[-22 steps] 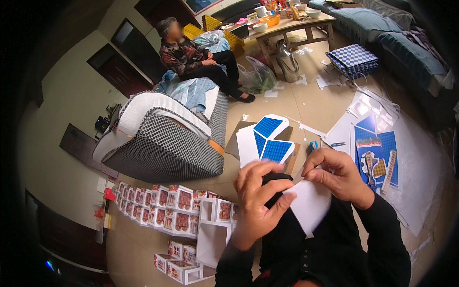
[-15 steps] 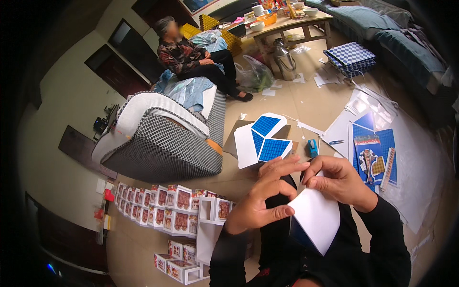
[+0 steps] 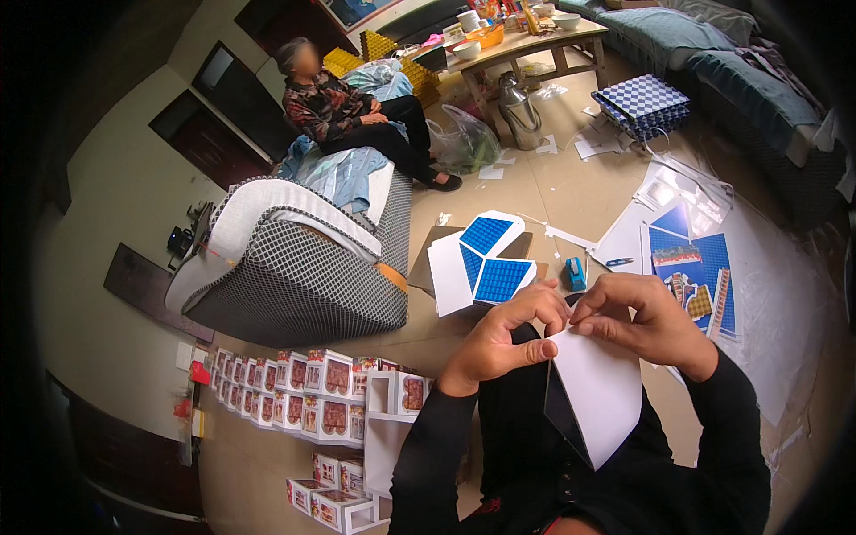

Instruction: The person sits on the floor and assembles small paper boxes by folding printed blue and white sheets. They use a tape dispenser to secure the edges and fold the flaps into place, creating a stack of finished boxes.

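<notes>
While my right hand (image 3: 658, 323) pinches the top of a white card piece (image 3: 601, 397) above my lap (image 3: 510, 432), my left hand (image 3: 504, 349) touches its corner, grip I cannot tell. Card: white face blank, dark side mostly hidden. Printed boxes (image 3: 335, 374), left: lettering too small to read.

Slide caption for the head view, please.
Left hand and right hand, close together at the top of a white card.

The white panel (image 3: 604, 388) hides part of the lap (image 3: 515, 419) beneath; at its top, some right hand (image 3: 662, 323) fingertips seem hidden.
</notes>
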`<state>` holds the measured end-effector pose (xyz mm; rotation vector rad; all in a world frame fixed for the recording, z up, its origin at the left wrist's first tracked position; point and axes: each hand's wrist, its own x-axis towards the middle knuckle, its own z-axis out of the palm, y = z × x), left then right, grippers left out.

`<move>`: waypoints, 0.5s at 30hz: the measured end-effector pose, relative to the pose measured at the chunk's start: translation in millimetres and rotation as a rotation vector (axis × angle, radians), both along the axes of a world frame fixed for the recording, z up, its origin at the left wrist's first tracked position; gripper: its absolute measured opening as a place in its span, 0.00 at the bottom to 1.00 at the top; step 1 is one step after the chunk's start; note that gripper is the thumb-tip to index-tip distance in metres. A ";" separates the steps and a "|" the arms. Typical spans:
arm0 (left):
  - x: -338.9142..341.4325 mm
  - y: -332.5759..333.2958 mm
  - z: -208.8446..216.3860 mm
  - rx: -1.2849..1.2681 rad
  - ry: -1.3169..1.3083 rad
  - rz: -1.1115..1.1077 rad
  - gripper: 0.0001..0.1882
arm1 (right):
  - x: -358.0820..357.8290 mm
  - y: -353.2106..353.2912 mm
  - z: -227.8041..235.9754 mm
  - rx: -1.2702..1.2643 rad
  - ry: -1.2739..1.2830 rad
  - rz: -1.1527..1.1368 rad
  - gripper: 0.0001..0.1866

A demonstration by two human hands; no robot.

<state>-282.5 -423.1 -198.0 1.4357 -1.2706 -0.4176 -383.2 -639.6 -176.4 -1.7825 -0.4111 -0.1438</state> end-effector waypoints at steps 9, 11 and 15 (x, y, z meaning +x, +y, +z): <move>-1.3 -17.8 24.0 0.049 -0.202 -0.046 0.13 | -8.6 -15.5 38.8 -0.308 -0.024 0.019 0.07; -1.5 -23.4 26.9 0.076 -0.220 -0.074 0.13 | -12.3 -18.5 46.5 -0.292 0.061 0.042 0.06; -0.1 -29.4 33.9 0.061 -0.279 -0.046 0.11 | -13.5 -19.5 51.1 -0.236 0.089 0.020 0.06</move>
